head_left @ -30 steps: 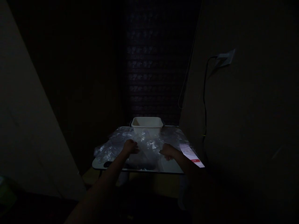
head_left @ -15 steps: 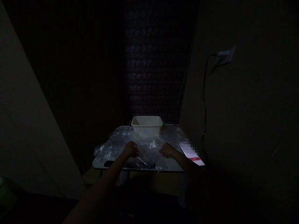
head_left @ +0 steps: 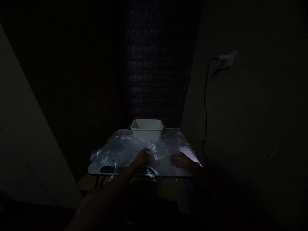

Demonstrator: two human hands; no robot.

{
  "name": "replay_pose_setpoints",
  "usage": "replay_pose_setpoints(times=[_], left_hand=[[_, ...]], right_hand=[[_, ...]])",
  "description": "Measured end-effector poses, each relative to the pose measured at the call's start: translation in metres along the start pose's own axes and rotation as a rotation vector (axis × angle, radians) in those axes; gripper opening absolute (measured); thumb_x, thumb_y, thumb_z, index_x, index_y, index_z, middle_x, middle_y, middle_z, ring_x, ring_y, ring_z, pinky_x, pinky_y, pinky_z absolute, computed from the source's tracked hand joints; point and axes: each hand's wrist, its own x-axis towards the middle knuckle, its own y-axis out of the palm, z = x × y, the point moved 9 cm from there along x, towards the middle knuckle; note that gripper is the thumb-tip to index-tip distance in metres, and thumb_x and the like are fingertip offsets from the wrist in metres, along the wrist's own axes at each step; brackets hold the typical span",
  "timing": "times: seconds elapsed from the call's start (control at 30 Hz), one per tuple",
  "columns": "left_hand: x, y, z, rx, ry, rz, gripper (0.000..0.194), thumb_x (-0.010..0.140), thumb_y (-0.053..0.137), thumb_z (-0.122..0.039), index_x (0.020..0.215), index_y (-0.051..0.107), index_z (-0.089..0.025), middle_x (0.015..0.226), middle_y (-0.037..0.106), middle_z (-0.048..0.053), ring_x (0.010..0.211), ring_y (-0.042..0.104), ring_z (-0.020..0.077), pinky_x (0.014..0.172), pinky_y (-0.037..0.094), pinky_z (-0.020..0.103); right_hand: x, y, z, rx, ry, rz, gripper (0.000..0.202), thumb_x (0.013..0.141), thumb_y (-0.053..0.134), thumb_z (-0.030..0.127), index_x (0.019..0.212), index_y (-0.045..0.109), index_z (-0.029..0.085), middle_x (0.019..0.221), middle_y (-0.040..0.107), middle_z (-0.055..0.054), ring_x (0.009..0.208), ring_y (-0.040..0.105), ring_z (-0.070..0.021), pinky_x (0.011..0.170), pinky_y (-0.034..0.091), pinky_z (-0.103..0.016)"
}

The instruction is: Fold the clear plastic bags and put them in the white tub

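Crumpled clear plastic sheeting (head_left: 125, 150) spreads over a small light-topped table (head_left: 184, 172), part of it hanging past the front edge. My left hand (head_left: 143, 157) is closed on the plastic near the middle, with its fingers curled. At the sheeting's right side, my right hand (head_left: 180, 160) lies low over the table, fingers stretched toward the left and touching or just above the plastic. Behind both hands stands a white rectangular tub (head_left: 147, 134) with dark side handles. Dim light hides the finer detail of the fingers.
A lit phone (head_left: 189, 152) lies at the table's right edge, partly behind my right hand. A dark slot (head_left: 107, 169) shows near the front left edge. On the right wall a black cable (head_left: 205, 106) hangs from an outlet (head_left: 226, 61). A dark blind (head_left: 149, 77) covers the back.
My left hand has shifted right across the plastic. My right hand has moved toward the phone, its fingers now straighter. More plastic hangs over the front edge. The view has turned slightly right.
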Motion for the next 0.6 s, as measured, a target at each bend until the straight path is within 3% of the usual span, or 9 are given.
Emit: replay_pose_setpoints(times=[0.1,0.2,0.3,0.37,0.47,0.6], left_hand=[[-0.005,0.010,-0.017,0.029,0.102,0.027,0.040,0.057,0.042,-0.011,0.094,0.032,-0.021,0.072,0.047,-0.002,0.040,0.048,0.0070,0.038,0.036,0.020],[-0.014,0.019,-0.052,0.062,0.285,0.045,0.051,0.054,0.041,-0.004,0.099,0.030,-0.023,0.088,0.047,0.001,0.047,0.050,0.0058,0.041,0.038,0.018],[-0.027,0.022,-0.090,0.044,0.511,0.007,0.050,0.059,0.038,-0.007,0.105,0.025,-0.023,0.099,0.046,0.005,0.057,0.052,0.0072,0.042,0.040,0.017],[-0.031,0.024,-0.102,0.033,0.580,0.010,0.051,0.061,0.037,-0.008,0.107,0.022,-0.024,0.102,0.045,0.007,0.060,0.053,0.0086,0.042,0.040,0.017],[-0.024,0.029,-0.093,0.068,0.526,0.051,0.053,0.061,0.036,-0.006,0.108,0.020,-0.024,0.103,0.043,0.008,0.057,0.054,0.0091,0.040,0.040,0.018],[-0.003,0.029,-0.058,0.156,0.351,0.043,0.052,0.062,0.035,-0.004,0.107,0.019,-0.024,0.097,0.046,0.007,0.050,0.054,0.0081,0.039,0.039,0.018]], right_hand=[[0.003,0.005,0.012,0.042,-0.050,-0.039,0.013,0.053,0.051,0.014,0.065,0.048,0.014,0.050,0.048,0.004,0.040,0.044,-0.0047,0.043,0.035,-0.018],[-0.001,0.003,0.045,0.076,-0.246,-0.051,0.027,0.052,0.050,0.014,0.079,0.046,0.016,0.053,0.047,0.005,0.040,0.043,-0.0042,0.041,0.033,-0.017],[-0.017,-0.014,0.077,0.135,-0.470,-0.119,0.040,0.053,0.050,0.017,0.093,0.041,0.019,0.055,0.046,0.006,0.044,0.044,-0.0051,0.042,0.035,-0.017],[-0.025,-0.026,0.085,0.158,-0.540,-0.155,0.042,0.055,0.049,0.020,0.096,0.039,0.020,0.058,0.046,0.006,0.049,0.045,-0.0061,0.046,0.037,-0.019],[-0.024,-0.037,0.075,0.147,-0.495,-0.182,0.041,0.057,0.048,0.021,0.096,0.038,0.020,0.059,0.047,0.005,0.050,0.047,-0.0071,0.049,0.039,-0.021],[-0.010,-0.043,0.041,0.082,-0.270,-0.264,0.028,0.056,0.047,0.014,0.083,0.043,0.018,0.056,0.047,0.005,0.046,0.047,-0.0074,0.048,0.041,-0.023]])
